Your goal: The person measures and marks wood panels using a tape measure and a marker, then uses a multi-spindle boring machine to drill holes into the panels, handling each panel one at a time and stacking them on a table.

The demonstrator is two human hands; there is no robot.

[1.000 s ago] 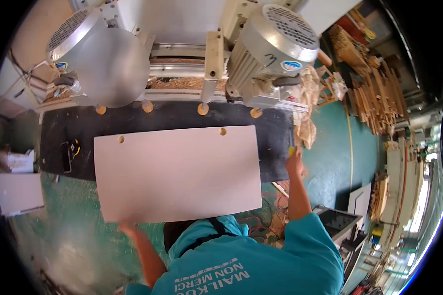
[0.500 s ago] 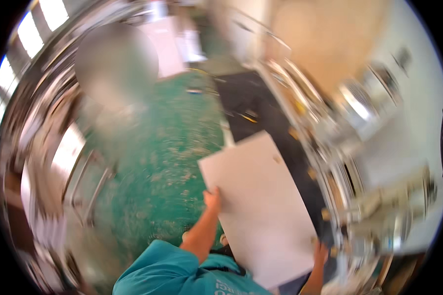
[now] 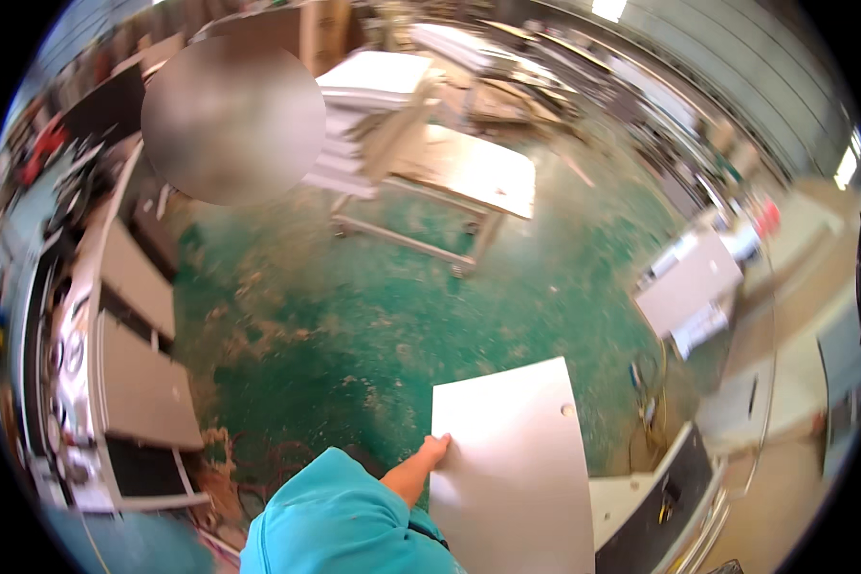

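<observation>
A flat white rectangular panel [image 3: 517,469] is held out in front of me, its far edge tilted away over the green floor. There is a small round hole or knob near its far right corner; I cannot tell which. My left hand [image 3: 432,452] grips the panel's left edge, with the thumb lying on the top face. The fingers under the panel are hidden. The near end of the panel runs out of the picture at the lower edge. My right hand does not show.
Ahead stands a wheeled cart [image 3: 407,247] with a board on top, beside a stack of white panels [image 3: 373,77]. A cabinet-like bench [image 3: 148,383] lines the left. Another pale panel [image 3: 689,287] leans at the right, near cables [image 3: 646,392]. A blurred round patch covers the upper left.
My view has swung left, bringing the cart and left bench into sight. The panel has come along in my left hand. My right hand, earlier at the panel's lower right edge, has left the picture.
</observation>
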